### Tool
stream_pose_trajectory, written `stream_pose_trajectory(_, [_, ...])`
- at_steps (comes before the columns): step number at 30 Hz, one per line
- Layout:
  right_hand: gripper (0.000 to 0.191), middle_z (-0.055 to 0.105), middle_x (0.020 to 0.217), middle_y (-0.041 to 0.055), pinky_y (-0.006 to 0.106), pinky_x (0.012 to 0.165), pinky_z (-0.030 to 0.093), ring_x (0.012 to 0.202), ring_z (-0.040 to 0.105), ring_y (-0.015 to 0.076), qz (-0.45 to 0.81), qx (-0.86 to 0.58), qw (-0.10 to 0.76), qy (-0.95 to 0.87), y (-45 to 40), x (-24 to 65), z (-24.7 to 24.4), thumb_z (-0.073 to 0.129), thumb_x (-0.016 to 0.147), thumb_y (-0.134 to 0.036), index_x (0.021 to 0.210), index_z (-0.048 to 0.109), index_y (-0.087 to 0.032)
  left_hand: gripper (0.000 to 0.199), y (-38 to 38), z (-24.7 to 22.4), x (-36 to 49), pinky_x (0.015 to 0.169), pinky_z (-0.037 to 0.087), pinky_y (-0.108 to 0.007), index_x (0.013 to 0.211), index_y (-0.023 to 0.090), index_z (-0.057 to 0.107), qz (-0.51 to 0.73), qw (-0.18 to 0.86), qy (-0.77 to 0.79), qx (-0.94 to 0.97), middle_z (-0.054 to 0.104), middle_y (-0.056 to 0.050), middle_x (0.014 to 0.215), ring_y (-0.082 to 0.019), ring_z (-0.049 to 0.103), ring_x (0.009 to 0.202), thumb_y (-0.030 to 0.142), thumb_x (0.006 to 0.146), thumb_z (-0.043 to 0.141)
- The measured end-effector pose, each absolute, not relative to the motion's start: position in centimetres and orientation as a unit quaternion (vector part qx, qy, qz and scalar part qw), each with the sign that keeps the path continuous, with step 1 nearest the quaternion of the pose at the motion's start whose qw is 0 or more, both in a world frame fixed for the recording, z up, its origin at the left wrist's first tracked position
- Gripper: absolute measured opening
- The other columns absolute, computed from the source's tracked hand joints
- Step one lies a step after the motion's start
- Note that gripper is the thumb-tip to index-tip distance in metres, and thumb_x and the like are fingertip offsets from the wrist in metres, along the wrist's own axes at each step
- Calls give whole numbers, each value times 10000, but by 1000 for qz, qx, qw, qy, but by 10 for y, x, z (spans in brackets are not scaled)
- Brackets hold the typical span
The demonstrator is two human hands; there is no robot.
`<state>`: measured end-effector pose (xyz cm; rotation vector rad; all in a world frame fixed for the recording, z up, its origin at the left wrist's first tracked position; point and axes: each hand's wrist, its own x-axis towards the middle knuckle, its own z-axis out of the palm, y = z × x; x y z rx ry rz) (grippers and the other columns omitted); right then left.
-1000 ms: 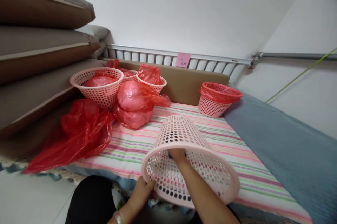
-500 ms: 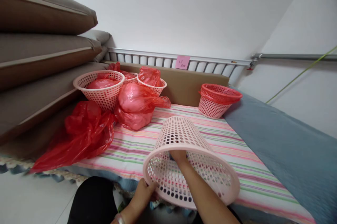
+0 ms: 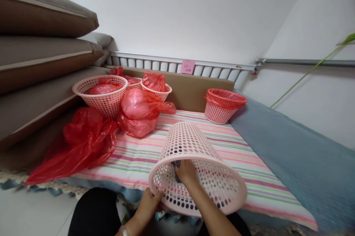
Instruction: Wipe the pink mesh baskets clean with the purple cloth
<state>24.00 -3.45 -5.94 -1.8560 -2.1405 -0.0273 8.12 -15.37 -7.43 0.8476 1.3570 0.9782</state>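
Observation:
A pale pink perforated basket lies on its side on a striped cloth, its mouth facing me. At the lower left of the mouth, my left hand grips the rim, thumb over the edge. Inside the basket, my right hand is closed on a dark patterned cloth against the left inner wall. Part of that cloth is hidden by my fingers.
Red plastic bags and pink baskets holding red bags stand at left, beside stacked cushions. Another basket with a red rim is at back right. A pink note hangs on the rail behind.
My right hand has come nearer the basket's mouth, and more of the dark cloth shows. The whole view has shifted slightly.

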Motion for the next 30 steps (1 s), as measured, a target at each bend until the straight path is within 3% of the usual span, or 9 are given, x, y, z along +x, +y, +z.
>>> stream_pose_trajectory(5, [596,517,1274,231,482,1003,312,1196,446,375,-30,-655,185,-732,-37,238,-43,518,813,-459,1256,516,-60,551,-153,-78,81,483,470,-305,730,152,565,421,567,591,390,607,-41,448,-217,614,462,682,586,596])
stream_pose_trajectory(12, [412,529,1299,148,425,1064,238,1237,423,296,-53,-582,216,-782,-49,226,-34,460,857,-286,1228,552,-130,578,-151,-88,82,456,462,-292,813,146,579,430,555,597,389,601,-30,436,-221,618,455,678,587,600])
stream_pose_trajectory(20, [527,583,1177,231,430,998,307,1137,490,345,-21,-637,139,-758,-43,222,-50,514,836,-430,1175,572,-31,538,-151,-82,79,469,467,-290,741,146,578,429,557,591,396,609,-39,456,-213,618,463,666,603,599])
stream_pose_trajectory(30, [446,604,1054,169,388,887,365,1014,545,311,-29,-701,124,-702,-53,228,-43,560,789,-418,1128,576,-128,522,-152,-69,77,486,481,-309,680,156,566,423,566,587,394,616,-45,469,-213,616,466,663,563,609])
